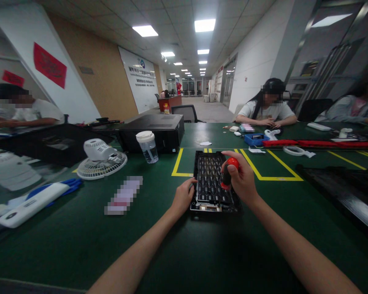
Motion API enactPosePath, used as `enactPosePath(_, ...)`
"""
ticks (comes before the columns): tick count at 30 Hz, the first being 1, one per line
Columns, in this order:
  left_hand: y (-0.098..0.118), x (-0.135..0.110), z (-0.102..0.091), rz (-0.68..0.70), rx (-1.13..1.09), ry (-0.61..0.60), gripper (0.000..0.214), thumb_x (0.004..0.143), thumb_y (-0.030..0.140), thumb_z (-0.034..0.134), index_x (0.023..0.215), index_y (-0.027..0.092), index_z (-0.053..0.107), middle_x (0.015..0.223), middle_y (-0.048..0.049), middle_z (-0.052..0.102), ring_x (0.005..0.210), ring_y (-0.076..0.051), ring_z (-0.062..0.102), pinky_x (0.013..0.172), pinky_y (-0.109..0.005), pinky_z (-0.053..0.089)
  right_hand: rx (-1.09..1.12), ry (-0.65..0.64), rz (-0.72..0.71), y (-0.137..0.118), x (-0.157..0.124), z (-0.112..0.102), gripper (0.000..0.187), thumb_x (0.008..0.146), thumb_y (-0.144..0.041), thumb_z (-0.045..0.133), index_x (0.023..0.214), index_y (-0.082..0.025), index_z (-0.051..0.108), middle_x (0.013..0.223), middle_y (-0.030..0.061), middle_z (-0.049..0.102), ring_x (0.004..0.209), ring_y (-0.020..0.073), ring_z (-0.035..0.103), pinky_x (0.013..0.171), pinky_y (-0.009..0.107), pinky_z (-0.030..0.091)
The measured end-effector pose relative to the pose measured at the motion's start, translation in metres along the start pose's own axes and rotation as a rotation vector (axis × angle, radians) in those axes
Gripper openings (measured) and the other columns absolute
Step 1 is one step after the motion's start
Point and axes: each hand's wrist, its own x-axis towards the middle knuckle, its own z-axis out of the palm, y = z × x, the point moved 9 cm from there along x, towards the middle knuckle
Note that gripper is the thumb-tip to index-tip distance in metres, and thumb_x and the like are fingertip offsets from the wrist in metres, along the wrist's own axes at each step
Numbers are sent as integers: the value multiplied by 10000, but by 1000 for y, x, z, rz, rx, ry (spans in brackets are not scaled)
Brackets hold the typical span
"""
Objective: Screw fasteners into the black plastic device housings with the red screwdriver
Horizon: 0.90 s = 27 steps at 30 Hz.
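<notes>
A black perforated panel (209,171) lies flat on the green table (79,245) in front of me. My right hand (241,179) is closed round a screwdriver with a red and black handle (229,170), held upright over the panel's right side. My left hand (184,197) rests at the panel's left edge with its fingers curled against it, steadying it.
A white desk fan (99,160), a lidded clear cup (148,146) and a black computer case (155,131) stand at the left. Yellow tape (272,165) marks the table. Across sit other people, with a blue tray (255,139) and red bar (319,143) nearby.
</notes>
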Motion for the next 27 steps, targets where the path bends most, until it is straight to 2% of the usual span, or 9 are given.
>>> enactPosePath(11, 1, 0, 0, -2, -9, -4, 269, 820, 136, 390, 1012, 207, 564, 1167, -34, 577, 1108, -152, 514, 990, -318, 370, 84, 0, 42, 6, 0, 2, 333, 899, -428, 269, 969, -204, 505, 706, 5, 513, 586, 127, 476, 561, 254, 362)
enactPosePath(27, 2, 0, -2, -5, -13, 15, 276, 807, 110, 407, 998, 207, 581, 1152, -32, 589, 1092, -159, 529, 979, -332, 387, 134, 18, 86, 9, 1, 1, 284, 889, -334, 284, 948, -196, 526, 706, 8, 526, 620, 140, 490, 600, 265, 389)
